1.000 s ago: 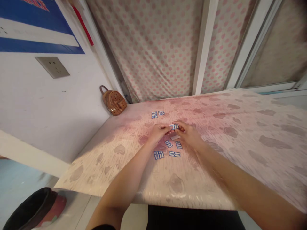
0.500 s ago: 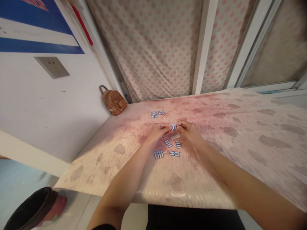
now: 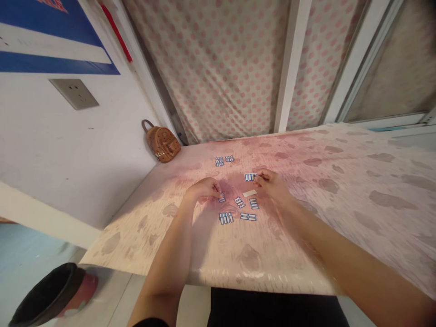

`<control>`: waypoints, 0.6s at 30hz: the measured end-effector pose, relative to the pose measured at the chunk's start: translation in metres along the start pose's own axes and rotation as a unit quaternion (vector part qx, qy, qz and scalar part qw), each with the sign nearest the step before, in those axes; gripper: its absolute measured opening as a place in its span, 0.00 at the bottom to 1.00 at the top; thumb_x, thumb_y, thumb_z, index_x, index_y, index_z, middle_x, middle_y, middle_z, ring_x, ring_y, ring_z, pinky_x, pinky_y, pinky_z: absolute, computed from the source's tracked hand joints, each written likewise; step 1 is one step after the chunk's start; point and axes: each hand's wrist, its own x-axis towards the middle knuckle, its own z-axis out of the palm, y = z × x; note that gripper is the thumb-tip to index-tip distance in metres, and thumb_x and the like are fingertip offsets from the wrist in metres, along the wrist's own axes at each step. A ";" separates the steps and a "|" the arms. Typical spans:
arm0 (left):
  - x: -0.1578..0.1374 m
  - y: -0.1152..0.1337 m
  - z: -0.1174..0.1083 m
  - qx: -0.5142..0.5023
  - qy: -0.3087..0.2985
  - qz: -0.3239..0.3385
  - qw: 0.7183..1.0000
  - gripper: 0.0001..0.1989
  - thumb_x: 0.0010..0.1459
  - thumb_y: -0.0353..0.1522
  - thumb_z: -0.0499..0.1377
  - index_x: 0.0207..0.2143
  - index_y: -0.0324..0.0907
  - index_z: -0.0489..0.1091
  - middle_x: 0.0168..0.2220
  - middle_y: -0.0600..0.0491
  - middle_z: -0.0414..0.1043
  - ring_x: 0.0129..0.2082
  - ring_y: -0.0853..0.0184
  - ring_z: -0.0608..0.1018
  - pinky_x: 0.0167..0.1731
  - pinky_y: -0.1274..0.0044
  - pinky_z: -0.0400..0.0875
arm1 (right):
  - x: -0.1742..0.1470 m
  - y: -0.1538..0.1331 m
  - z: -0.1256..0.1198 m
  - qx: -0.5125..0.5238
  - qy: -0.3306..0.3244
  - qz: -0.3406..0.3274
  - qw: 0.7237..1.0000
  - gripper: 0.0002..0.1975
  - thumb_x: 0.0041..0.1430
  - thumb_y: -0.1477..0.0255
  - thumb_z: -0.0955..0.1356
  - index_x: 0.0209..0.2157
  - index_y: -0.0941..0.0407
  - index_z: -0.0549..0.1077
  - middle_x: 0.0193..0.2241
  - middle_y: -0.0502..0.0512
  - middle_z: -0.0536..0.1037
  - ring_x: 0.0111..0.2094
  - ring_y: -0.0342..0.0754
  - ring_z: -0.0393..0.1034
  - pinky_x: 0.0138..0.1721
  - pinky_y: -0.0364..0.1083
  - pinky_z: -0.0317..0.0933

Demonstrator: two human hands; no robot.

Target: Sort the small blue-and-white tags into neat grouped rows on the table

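Between the thumb and fingers of my right hand is a small piece of white, blue-bordered labels, held just above the table. My left hand is farther left, its fingers bent and pinched at the upper edge of another small blue-bordered label piece. Whether that piece is lifted, I cannot tell. A plain white strip lies below my right fingers. Near it are a slanted label piece, a short stack-like one, a wider one and a larger group.
Two more label groups, one left and one right, lie farther back on the patterned tablecloth. A brown backpack-shaped bag leans at the wall corner. A dark-rimmed bin stands on the floor at left.
My left hand has let go of the label piece both hands held and moved left and down to another piece. My right hand still holds the first one, almost in place.
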 end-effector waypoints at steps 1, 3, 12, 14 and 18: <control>0.001 0.000 0.001 0.006 0.001 0.004 1.000 0.06 0.37 0.32 0.69 0.21 0.42 0.77 0.20 0.55 0.74 0.19 0.68 0.73 0.19 0.80 0.60 | 0.000 0.000 0.000 -0.001 -0.001 -0.001 1.000 0.09 0.53 0.63 0.66 0.26 0.53 0.70 0.23 0.50 0.76 0.26 0.47 0.70 0.32 0.46 0.62; 0.002 0.000 0.002 0.010 -0.001 0.006 1.000 0.05 0.38 0.32 0.68 0.21 0.42 0.76 0.20 0.55 0.74 0.19 0.68 0.73 0.19 0.80 0.60 | 0.000 0.000 0.000 0.002 -0.002 -0.004 1.000 0.09 0.53 0.63 0.66 0.26 0.53 0.70 0.22 0.49 0.75 0.25 0.46 0.69 0.31 0.45 0.62; 0.003 0.021 0.010 -0.167 0.070 0.050 0.982 0.12 0.42 0.35 0.71 0.27 0.39 0.74 0.26 0.51 0.76 0.28 0.67 0.77 0.30 0.78 0.68 | 0.000 0.000 0.000 0.027 -0.002 0.002 1.000 0.10 0.52 0.61 0.67 0.25 0.53 0.71 0.22 0.49 0.75 0.24 0.45 0.68 0.30 0.45 0.61; 0.005 0.034 0.020 -0.232 0.118 0.082 0.962 0.14 0.44 0.37 0.71 0.28 0.38 0.73 0.27 0.52 0.76 0.29 0.69 0.76 0.32 0.78 0.68 | 0.000 0.000 0.000 0.032 0.002 0.014 0.999 0.11 0.51 0.60 0.67 0.25 0.53 0.71 0.22 0.50 0.75 0.24 0.46 0.69 0.29 0.45 0.61; 0.012 0.056 0.049 -0.311 0.191 0.105 0.925 0.16 0.47 0.40 0.70 0.29 0.39 0.72 0.28 0.53 0.74 0.28 0.71 0.73 0.31 0.79 0.66 | 0.000 -0.002 0.000 0.058 -0.005 0.036 0.998 0.14 0.49 0.57 0.69 0.26 0.54 0.72 0.23 0.50 0.75 0.25 0.46 0.69 0.30 0.45 0.63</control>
